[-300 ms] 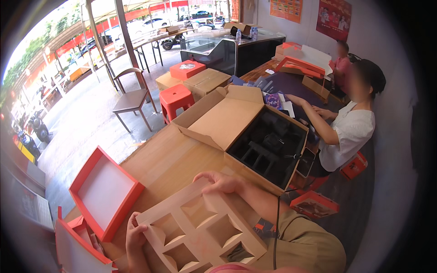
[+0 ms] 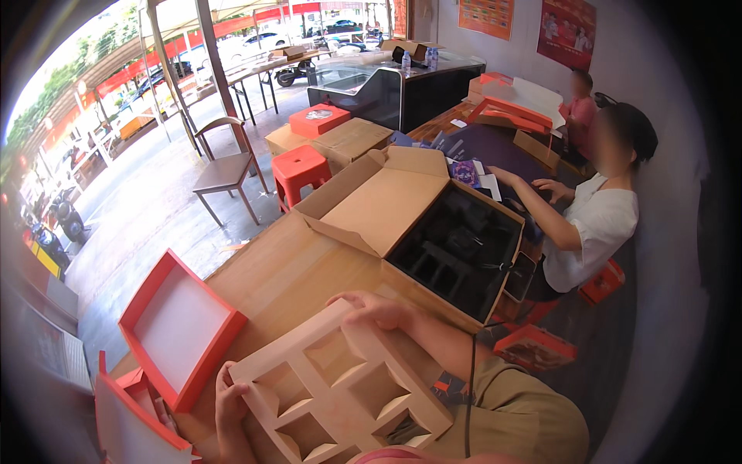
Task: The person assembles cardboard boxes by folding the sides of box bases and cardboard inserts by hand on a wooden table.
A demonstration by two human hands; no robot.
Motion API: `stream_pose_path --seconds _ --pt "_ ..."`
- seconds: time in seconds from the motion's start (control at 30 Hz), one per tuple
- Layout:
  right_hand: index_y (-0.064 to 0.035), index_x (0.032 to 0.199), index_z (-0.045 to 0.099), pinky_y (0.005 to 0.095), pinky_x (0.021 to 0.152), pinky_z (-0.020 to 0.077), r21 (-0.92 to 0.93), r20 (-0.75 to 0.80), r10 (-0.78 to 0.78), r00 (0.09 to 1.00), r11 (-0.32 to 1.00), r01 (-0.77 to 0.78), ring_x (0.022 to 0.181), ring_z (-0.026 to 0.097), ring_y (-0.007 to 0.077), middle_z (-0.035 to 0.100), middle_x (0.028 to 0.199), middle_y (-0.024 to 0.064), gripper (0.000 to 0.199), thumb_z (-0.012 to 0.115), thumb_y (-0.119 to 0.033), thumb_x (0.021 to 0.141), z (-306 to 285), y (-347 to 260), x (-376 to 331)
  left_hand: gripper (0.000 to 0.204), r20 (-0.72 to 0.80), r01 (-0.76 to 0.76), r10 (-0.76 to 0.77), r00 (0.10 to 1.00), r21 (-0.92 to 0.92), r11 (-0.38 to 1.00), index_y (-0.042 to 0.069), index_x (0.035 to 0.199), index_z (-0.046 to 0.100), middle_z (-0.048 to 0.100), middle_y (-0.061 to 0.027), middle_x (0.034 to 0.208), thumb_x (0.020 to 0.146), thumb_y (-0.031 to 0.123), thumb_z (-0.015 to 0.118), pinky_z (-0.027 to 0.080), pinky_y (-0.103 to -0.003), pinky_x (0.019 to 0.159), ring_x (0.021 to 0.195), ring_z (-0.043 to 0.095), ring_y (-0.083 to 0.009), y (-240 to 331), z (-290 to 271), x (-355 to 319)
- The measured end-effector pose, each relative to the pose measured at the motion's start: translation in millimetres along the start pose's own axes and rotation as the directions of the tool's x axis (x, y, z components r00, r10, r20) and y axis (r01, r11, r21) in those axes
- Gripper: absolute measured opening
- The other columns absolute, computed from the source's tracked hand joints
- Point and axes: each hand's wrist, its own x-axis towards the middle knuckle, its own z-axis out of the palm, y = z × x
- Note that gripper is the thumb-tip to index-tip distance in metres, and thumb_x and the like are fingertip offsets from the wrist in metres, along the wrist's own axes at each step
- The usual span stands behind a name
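Note:
Between my two hands is a tan cardboard divider insert [image 2: 322,381] with several square openings, tilted toward me over the table's near edge. My left hand [image 2: 231,393] grips its left edge, thumb on top. My right hand [image 2: 372,311] closes on its far edge, with the forearm reaching across from the right. Left of the insert lies a red box tray [image 2: 182,331] with a white inside. Nearer to me, at the lower left, a second red box [image 2: 139,417] stands partly out of the picture.
An open cardboard box [image 2: 456,251] with black foam is on the wooden table [image 2: 294,263]. A co-worker in white [image 2: 599,213] works at the right, near a phone [image 2: 519,277]. A dark cable [image 2: 469,394] hangs by my leg. A red stool [image 2: 299,176] and chair [image 2: 224,174] stand beyond.
My hands and the insert stay almost where they were; the insert's far edge tilts very slightly. The co-worker's farther hand has lifted a little.

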Motion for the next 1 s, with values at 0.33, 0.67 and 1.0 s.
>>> stream_pose_path --seconds 0.33,0.67,1.0 --pt "-0.0012 0.139 0.064 0.0318 0.095 0.0567 0.231 0.114 -0.021 0.993 0.973 -0.006 0.11 0.07 0.0164 0.071 0.127 0.0103 0.052 0.076 -0.026 0.094 -4 23 -16 0.042 -0.045 -0.039 0.038 0.998 -0.016 0.999 0.004 0.115 0.06 0.073 -0.0106 0.102 0.078 -0.004 0.077 0.065 -0.037 0.08 0.09 0.075 -0.0219 -7 -8 1" --pt "-0.0037 0.129 0.069 0.0335 0.096 0.0534 -0.019 -0.035 -0.053 0.998 0.998 0.053 0.109 0.066 0.0165 0.07 0.121 0.007 0.04 0.071 -0.025 0.095 15 6 -21 0.058 0.066 0.0 0.025 0.997 -0.348 0.937 -0.001 0.129 0.059 0.07 -0.0163 0.114 0.077 0.017 0.078 0.063 -0.04 0.088 0.101 0.073 -0.0255 1 3 -2" --pt "-0.002 0.13 0.069 0.0307 0.088 0.0573 0.07 -0.122 -0.072 0.99 0.994 0.081 0.1 0.069 0.0141 0.073 0.113 0.0059 0.037 0.065 -0.016 0.095 10 7 -15 0.068 -0.04 -0.067 0.065 0.997 -0.048 0.997 -0.003 0.136 0.056 0.068 -0.0177 0.118 0.076 0.02 0.078 0.062 -0.041 0.091 0.105 0.072 -0.0271 -11 17 -24"
